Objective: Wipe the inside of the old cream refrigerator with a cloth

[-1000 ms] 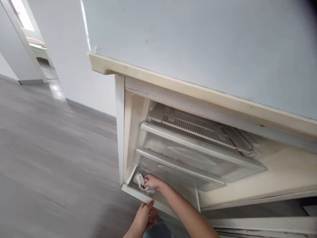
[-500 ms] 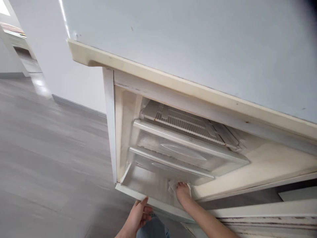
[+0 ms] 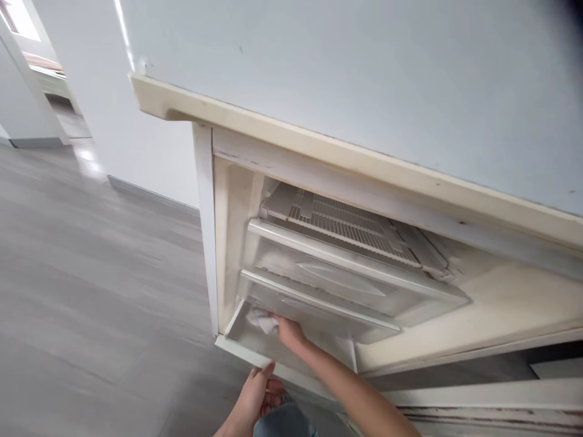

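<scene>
I look down into an open freezer compartment with clear plastic drawers. My right hand (image 3: pixel 286 331) reaches inside the pulled-out bottom drawer (image 3: pixel 246 347) and presses a crumpled white cloth (image 3: pixel 260 320) against its left inner part. My left hand (image 3: pixel 257 397) grips the drawer's front rim from below, thumb over the edge. Two shut drawers (image 3: pixel 328 276) sit above, with a white wire shelf (image 3: pixel 339 221) on top of them.
The pale blue upper fridge door (image 3: pixel 346 73) with a yellowed bottom edge hangs overhead. The open freezer door's inner panel (image 3: pixel 501 309) extends to the right. Grey wood-look floor (image 3: pixel 91 273) spreads left, toward a white wall and a doorway (image 3: pixel 40 79).
My right hand has swept the cloth from the drawer's right side back to its left side. My left hand stays on the front rim.
</scene>
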A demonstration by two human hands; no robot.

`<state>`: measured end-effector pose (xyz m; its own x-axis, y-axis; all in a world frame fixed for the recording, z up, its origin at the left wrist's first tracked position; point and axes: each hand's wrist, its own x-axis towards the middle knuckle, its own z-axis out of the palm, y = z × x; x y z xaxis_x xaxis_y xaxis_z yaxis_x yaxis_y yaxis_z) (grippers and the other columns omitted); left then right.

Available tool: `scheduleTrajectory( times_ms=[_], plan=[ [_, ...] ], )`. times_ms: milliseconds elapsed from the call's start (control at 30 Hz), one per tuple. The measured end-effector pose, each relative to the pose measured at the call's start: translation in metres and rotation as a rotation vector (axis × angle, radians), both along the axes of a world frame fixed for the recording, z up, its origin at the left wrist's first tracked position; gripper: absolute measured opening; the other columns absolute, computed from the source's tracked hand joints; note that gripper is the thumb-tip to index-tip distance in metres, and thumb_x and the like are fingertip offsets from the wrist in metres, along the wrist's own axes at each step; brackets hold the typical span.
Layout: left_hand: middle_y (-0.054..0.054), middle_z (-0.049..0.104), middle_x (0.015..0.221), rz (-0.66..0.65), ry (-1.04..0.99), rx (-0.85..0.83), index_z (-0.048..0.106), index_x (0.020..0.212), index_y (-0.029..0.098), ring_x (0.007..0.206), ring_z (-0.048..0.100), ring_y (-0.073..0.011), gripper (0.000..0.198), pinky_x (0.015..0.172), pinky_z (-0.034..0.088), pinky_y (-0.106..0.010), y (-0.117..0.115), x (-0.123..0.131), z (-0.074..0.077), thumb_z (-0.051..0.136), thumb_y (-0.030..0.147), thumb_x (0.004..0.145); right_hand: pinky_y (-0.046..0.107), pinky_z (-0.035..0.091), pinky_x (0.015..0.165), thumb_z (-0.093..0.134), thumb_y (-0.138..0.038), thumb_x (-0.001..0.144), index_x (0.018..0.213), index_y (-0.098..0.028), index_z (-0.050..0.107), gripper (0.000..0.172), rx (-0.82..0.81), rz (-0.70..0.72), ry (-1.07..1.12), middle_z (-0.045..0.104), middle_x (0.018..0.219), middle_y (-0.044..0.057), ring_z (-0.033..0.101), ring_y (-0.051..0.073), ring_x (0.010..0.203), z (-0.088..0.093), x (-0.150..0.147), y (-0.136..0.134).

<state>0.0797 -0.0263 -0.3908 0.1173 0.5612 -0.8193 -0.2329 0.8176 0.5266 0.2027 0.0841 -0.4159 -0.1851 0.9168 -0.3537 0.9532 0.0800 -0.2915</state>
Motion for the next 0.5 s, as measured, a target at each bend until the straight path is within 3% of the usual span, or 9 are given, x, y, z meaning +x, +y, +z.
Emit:
scheduleTrajectory(
  times_ms=[133, 233, 367, 500],
  plan=[
    [-0.001, 0.063, 0.056, -0.011, -0.004, 0.006, 0.047, 0.082, 0.017, 0.037, 0.052, -0.0094, 0.026, 0.040, 0.018, -0.018, 0.001, -0.001, -0.001, 0.046, 0.043, 0.086, 0.035, 0.036, 0.106, 0.042, -0.014, 0.085, 0.145, -0.026, 0.037, 0.061, -0.005, 0.101, 0.043, 0.049, 0.142, 0.006, 0.046, 0.023, 0.129, -0.025, -0.046, 0.021],
    [-0.004, 0.066, 0.061, -0.040, -0.009, -0.001, 0.049, 0.082, 0.015, 0.037, 0.051, -0.0081, 0.030, 0.042, 0.019, -0.017, 0.001, -0.003, 0.000, 0.046, 0.044, 0.086, 0.038, 0.027, 0.113, 0.057, -0.026, 0.079, 0.148, -0.014, 0.031, 0.074, -0.098, 0.173, 0.042, 0.031, 0.152, 0.012, 0.029, 0.027, 0.140, -0.051, -0.055, 0.027],
    [-0.003, 0.067, 0.062, -0.047, -0.013, -0.002, 0.051, 0.083, 0.014, 0.040, 0.053, -0.0086, 0.033, 0.044, 0.022, -0.018, 0.002, -0.005, 0.004, 0.055, 0.046, 0.080, 0.037, 0.013, 0.119, 0.059, -0.039, 0.080, 0.150, -0.010, 0.021, 0.085, -0.231, 0.251, 0.024, 0.010, 0.158, 0.011, 0.007, 0.026, 0.146, -0.078, -0.037, 0.027],
    [-0.004, 0.068, 0.062, -0.036, -0.014, -0.002, 0.052, 0.083, 0.014, 0.041, 0.054, -0.0099, 0.039, 0.044, 0.023, -0.019, 0.003, -0.005, 0.005, 0.062, 0.051, 0.073, 0.034, 0.011, 0.119, 0.053, -0.039, 0.083, 0.150, -0.008, 0.021, 0.080, -0.277, 0.194, -0.040, 0.012, 0.157, 0.013, 0.009, 0.022, 0.146, -0.086, 0.011, 0.015]
  ],
)
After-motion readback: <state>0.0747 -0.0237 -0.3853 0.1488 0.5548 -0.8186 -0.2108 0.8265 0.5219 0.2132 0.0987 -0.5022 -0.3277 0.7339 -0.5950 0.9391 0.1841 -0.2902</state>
